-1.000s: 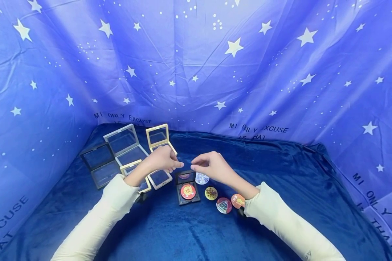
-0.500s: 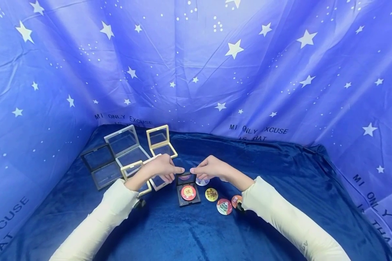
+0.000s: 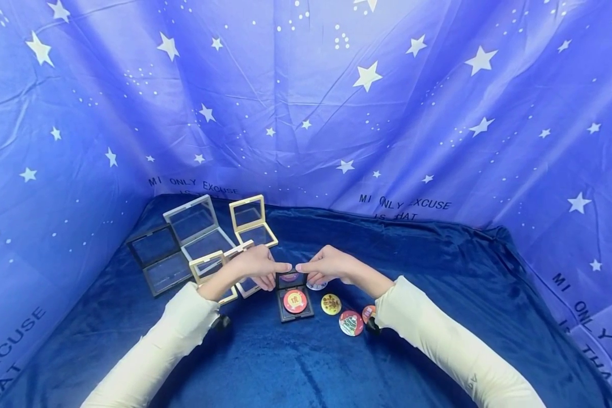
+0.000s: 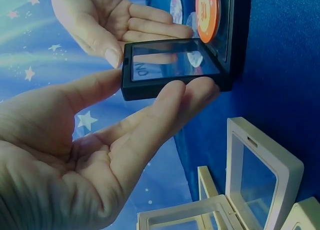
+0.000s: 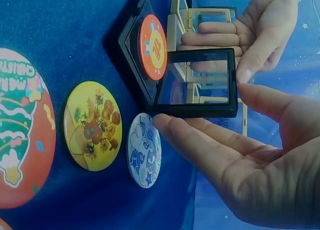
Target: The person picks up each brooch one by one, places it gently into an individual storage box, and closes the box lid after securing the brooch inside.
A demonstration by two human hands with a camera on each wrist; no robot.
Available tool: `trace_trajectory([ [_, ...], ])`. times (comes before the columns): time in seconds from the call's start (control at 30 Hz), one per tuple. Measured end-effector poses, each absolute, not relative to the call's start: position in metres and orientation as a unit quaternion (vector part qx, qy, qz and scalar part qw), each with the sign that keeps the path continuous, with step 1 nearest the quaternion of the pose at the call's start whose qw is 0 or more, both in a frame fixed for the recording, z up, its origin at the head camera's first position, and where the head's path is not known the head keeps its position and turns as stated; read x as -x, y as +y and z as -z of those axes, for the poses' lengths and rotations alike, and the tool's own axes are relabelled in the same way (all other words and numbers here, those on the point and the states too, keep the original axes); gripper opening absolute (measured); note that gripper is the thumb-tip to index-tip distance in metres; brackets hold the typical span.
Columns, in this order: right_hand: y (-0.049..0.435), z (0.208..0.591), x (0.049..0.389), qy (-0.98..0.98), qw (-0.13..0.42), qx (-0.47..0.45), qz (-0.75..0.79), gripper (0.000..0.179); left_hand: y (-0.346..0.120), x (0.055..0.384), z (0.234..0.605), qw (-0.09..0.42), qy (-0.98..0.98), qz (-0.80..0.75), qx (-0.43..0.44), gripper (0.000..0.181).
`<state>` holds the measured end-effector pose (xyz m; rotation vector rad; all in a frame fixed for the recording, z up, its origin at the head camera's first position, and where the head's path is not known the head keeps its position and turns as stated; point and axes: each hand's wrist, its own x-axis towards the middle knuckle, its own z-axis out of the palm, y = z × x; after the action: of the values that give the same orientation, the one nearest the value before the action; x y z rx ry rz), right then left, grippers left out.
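A small black display frame (image 3: pixel 296 319) stands unfolded on the blue cloth, its clear-windowed lid raised. On its lower half lies a red round badge (image 3: pixel 294 302) with a yellow centre. My left hand (image 3: pixel 253 266) holds the lid from the left, thumb at the top edge and fingertips along the side, as the left wrist view shows on the lid's rim (image 4: pixel 175 85). From the right, my right hand (image 3: pixel 332 265) grips it likewise. Below the right fingers is a blue-and-white badge (image 5: pixel 145 152), partly hidden in the head view. Beside it lies a yellow sunflower badge (image 3: pixel 330 304).
Nearer the right sleeve lie a Christmas-tree badge (image 3: pixel 351 323) and an orange badge (image 3: pixel 368 313), partly covered. Several unfolded frames stand at left: a larger black one (image 3: pixel 155 249), a grey one (image 3: pixel 190 220), a yellow one (image 3: pixel 246 214) and a cream one (image 3: pixel 207 262). Star-printed curtains (image 3: pixel 306 85) surround the cloth.
Both hands came down and inward from above the frame to its raised lid, thumbs now at the top edge. Over the last half second they have moved only slightly. The badge stays in place.
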<state>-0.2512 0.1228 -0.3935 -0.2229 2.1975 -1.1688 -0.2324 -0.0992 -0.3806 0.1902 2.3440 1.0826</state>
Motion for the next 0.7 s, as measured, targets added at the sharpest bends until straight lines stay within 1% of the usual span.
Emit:
trace_trajectory([
  [0.23, 0.1221, 0.3931, 0.2515, 0.834, 0.308, 0.078, 0.451, 0.044, -0.0993, 0.2347, 0.3845, 0.254, 0.869, -0.420, -0.057, 0.043],
  [0.7, 0.1228, 0.3964, 0.2571, 0.826, 0.327, 0.056, 0.456, 0.045, -0.1036, 0.2424, 0.3849, 0.295, 0.858, -0.418, -0.055, 0.043],
])
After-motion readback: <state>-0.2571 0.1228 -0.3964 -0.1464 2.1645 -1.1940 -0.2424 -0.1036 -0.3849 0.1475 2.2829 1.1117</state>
